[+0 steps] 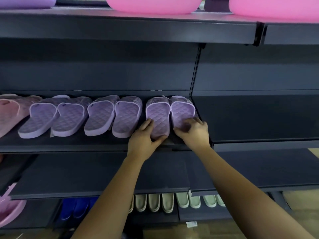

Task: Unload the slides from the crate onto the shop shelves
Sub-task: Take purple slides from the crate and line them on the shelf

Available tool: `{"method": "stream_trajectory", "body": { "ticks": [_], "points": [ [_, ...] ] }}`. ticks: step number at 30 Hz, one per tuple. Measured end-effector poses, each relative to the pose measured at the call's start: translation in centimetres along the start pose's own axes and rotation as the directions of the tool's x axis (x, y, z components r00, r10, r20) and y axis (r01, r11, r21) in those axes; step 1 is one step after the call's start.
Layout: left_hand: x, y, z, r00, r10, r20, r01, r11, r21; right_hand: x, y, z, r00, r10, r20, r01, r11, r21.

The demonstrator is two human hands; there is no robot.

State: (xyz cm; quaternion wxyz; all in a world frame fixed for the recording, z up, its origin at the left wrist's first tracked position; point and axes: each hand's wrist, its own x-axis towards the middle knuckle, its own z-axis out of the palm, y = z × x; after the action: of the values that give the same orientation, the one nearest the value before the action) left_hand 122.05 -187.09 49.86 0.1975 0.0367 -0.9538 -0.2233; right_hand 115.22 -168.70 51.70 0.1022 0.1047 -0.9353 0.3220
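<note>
A row of lilac quilted slides lies on the dark middle shelf point(69, 144). The rightmost pair sits at the shelf's right end. My left hand point(143, 137) grips the heel of that pair's left slide point(158, 114), thumb under the heel and fingers on its left side. My right hand point(193, 130) holds the heel of the right slide point(183, 109), fingers curled over it. Two more lilac pairs point(82, 116) lie to the left, heels toward me. The crate is out of view.
A pink slide point(8, 112) lies at the far left of the same shelf. Pink basins point(153, 5) stand on the top shelf. Pale green and cream slides point(172, 201) and blue ones point(76, 209) sit on the lowest shelf. The adjoining shelf bay point(259, 118) to the right holds nothing.
</note>
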Motion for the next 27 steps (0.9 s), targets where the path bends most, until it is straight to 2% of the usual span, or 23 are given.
{"method": "stream_trajectory", "body": {
  "ticks": [6, 10, 14, 20, 22, 24, 27],
  "points": [
    [0.1, -0.1, 0.1, 0.999, -0.006, 0.052, 0.006, 1.0, -0.002, -0.7, -0.3, -0.4, 0.999, -0.019, 0.044, 0.022, 0.996, -0.081],
    [0.1, 0.1, -0.2, 0.997, 0.02, 0.075, -0.02, 1.0, 0.006, -1.3, -1.0, -1.1, 0.997, -0.015, 0.076, 0.02, 0.998, -0.061],
    [-0.9, -0.1, -1.4, 0.996, 0.059, 0.066, -0.056, 0.997, -0.05, -3.5, -1.8, -1.7, 0.997, -0.071, -0.037, 0.071, 0.997, -0.005],
    [-7.2, -1.1, -3.9, 0.99, 0.121, -0.07, -0.132, 0.977, -0.166, -9.0, -2.5, -0.9, 0.958, -0.22, -0.183, 0.235, 0.97, 0.065],
    [-10.0, -2.0, -4.3, 0.989, 0.12, -0.092, -0.135, 0.973, -0.185, -11.5, -2.4, 0.1, 0.959, -0.226, -0.17, 0.246, 0.964, 0.105],
    [-13.3, -3.2, -4.4, 0.995, 0.081, -0.056, -0.09, 0.978, -0.187, -14.4, -2.0, 1.6, 0.973, -0.191, -0.126, 0.21, 0.964, 0.162],
    [-18.6, -5.7, -3.9, 0.999, -0.013, 0.034, 0.019, 0.984, -0.179, -19.1, -1.3, 4.2, 0.992, -0.126, 0.021, 0.12, 0.976, 0.179]
  ]
}}
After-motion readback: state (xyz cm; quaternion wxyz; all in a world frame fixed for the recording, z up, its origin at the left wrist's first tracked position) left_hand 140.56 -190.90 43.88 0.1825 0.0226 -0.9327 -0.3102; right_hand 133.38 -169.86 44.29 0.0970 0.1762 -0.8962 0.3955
